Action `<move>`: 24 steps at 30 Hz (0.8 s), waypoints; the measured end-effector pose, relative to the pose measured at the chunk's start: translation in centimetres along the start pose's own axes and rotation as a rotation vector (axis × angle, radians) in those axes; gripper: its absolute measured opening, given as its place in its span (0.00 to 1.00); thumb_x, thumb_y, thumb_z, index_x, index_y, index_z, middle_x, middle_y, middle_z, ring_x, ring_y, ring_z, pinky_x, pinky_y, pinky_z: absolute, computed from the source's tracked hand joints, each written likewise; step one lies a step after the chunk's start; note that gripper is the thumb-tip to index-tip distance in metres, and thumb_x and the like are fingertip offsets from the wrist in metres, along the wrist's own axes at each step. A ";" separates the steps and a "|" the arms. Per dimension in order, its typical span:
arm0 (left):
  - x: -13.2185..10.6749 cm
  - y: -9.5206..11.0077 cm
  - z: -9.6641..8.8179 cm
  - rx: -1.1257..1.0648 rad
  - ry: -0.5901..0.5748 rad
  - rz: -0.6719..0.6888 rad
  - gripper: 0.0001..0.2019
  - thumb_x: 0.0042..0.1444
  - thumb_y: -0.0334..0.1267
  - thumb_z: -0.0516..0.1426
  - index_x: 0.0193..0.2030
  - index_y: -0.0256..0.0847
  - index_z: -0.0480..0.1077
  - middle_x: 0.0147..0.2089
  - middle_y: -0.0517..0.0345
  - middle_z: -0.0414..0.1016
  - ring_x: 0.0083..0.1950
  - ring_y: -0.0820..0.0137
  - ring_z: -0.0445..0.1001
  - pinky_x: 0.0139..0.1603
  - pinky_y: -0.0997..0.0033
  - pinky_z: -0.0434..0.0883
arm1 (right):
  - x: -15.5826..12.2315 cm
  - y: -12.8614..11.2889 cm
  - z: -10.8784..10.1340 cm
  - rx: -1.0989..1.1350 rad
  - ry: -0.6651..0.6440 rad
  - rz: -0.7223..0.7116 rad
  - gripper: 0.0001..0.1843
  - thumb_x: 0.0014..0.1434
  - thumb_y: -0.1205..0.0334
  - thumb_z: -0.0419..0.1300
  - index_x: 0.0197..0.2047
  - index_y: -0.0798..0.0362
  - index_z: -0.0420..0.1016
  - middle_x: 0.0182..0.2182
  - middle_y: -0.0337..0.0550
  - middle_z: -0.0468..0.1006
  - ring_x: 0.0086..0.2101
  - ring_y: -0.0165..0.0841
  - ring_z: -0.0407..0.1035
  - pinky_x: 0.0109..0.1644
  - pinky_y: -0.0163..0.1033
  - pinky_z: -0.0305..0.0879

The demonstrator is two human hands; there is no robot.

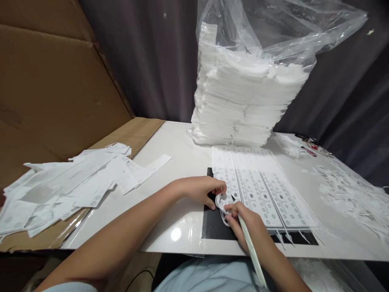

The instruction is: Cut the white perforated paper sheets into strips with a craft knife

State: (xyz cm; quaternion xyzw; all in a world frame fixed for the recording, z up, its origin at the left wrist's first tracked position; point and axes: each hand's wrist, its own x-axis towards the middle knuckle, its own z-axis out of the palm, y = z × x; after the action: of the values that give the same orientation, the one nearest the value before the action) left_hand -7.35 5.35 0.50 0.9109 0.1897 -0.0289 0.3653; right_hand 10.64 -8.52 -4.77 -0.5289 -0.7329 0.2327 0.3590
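Note:
My left hand is over the left side of a white printed sheet with rows of small grey circles and dark squares. Its thumb and index finger are apart, beside a curled narrow white strip. My right hand is closed around a long, slim pale tool, whose lower end slants down toward my lap. A dark pointed bit shows by the right fingertips, but I cannot tell if it belongs to the tool. The right fingertips touch the white strip. Beneath the sheet lies a black mat.
A clear plastic bag holds a tall stack of white sheets behind the work. White paper pieces pile on cardboard at left. Thin white scraps lie at right, with small tools farther back.

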 end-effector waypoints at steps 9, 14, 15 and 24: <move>-1.3 1.1 -2.3 -0.033 0.162 0.141 0.12 0.57 0.47 0.59 0.37 0.40 0.78 0.42 0.52 0.67 0.41 0.69 0.68 0.41 0.71 0.67 | -0.2 0.7 0.4 0.285 0.120 0.172 0.08 0.61 0.63 0.49 0.29 0.49 0.55 0.34 0.47 0.80 0.31 0.32 0.75 0.37 0.36 0.70; -1.9 0.5 -2.7 -0.088 0.003 -0.028 0.15 0.48 0.51 0.65 0.32 0.41 0.79 0.48 0.52 0.71 0.47 0.63 0.70 0.45 0.67 0.68 | -0.6 0.0 -0.2 0.144 0.021 -0.033 0.05 0.58 0.69 0.51 0.33 0.49 0.57 0.36 0.46 0.78 0.35 0.33 0.74 0.40 0.37 0.69; -1.8 0.3 -2.6 -0.092 0.000 -0.052 0.15 0.47 0.52 0.65 0.30 0.40 0.78 0.47 0.52 0.72 0.46 0.63 0.71 0.45 0.67 0.68 | -0.7 -0.1 -0.3 0.100 0.022 -0.081 0.06 0.57 0.68 0.54 0.35 0.49 0.58 0.36 0.45 0.77 0.35 0.34 0.73 0.39 0.37 0.69; -1.1 0.8 -2.0 -0.085 -0.010 -0.001 0.08 0.53 0.40 0.63 0.37 0.39 0.76 0.40 0.54 0.76 0.34 0.71 0.73 0.33 0.74 0.69 | -0.7 0.3 0.5 0.009 0.124 -0.249 0.11 0.59 0.76 0.49 0.32 0.49 0.55 0.28 0.39 0.69 0.30 0.31 0.65 0.33 0.34 0.63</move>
State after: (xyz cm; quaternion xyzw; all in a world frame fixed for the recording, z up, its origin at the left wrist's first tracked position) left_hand -8.26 5.82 2.71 0.8943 0.1893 -0.0254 0.4047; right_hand 10.51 -9.08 -5.49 -0.4459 -0.7681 0.1563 0.4321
